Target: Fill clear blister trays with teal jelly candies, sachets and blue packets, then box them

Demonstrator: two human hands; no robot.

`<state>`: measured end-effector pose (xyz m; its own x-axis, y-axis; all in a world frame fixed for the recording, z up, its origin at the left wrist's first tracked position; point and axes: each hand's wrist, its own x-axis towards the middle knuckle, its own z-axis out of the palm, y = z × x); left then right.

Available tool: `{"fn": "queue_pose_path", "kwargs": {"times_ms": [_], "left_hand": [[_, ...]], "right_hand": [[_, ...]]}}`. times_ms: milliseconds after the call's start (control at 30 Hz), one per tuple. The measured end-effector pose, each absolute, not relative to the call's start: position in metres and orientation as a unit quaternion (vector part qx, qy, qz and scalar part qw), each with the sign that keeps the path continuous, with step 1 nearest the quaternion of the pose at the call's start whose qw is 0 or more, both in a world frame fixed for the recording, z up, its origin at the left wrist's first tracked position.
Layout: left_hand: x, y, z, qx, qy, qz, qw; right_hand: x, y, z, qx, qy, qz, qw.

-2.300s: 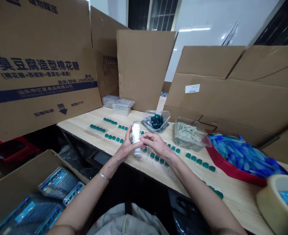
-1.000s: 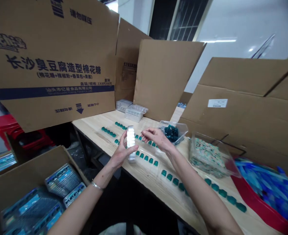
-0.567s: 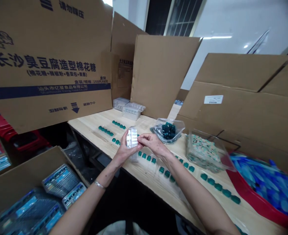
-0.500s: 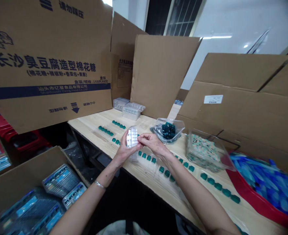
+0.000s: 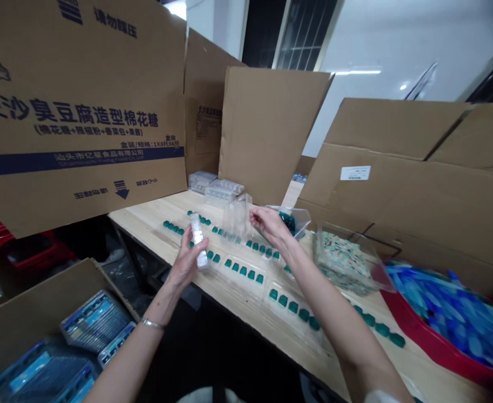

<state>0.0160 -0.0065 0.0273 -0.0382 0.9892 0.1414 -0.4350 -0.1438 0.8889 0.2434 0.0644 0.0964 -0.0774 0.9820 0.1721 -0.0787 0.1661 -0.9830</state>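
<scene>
My left hand (image 5: 184, 258) is closed round a stack of clear plastic trays (image 5: 198, 248), held upright over the near edge of the wooden table (image 5: 154, 215). My right hand (image 5: 267, 223) pinches one clear tray (image 5: 236, 219) by its edge and holds it up, apart from the stack, above the table. Under both hands lie several clear trays filled with rows of teal cubes (image 5: 244, 272). A clear bag of dark teal cubes (image 5: 290, 220) sits just behind my right hand.
A clear tub of patterned pieces (image 5: 347, 263) and a red basin of blue packets (image 5: 443, 319) stand to the right. Tall cardboard boxes (image 5: 82, 112) wall in the table. More clear trays (image 5: 219, 189) are stacked at the back. A carton of blue packs (image 5: 90, 330) is at lower left.
My right hand has pulled a single clear tray off the stack and lifted it up and to the right. My left hand has moved the stack down and to the left.
</scene>
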Motion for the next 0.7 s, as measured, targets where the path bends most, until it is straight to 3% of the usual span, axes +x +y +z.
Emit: {"fn": "queue_pose_path", "kwargs": {"times_ms": [200,400,700], "left_hand": [[0.028,-0.011,0.031,0.44,0.349,0.603,0.566],[0.042,-0.013,0.033,0.468,0.328,0.58,0.581],[0.054,-0.012,0.023,0.453,0.335,0.601,0.566]], "right_hand": [[0.262,0.096,0.103,-0.571,-0.564,0.294,0.518],[0.216,0.02,0.093,-0.408,-0.679,0.48,0.377],[0.203,0.0,0.085,-0.41,-0.627,0.512,0.42]]}}
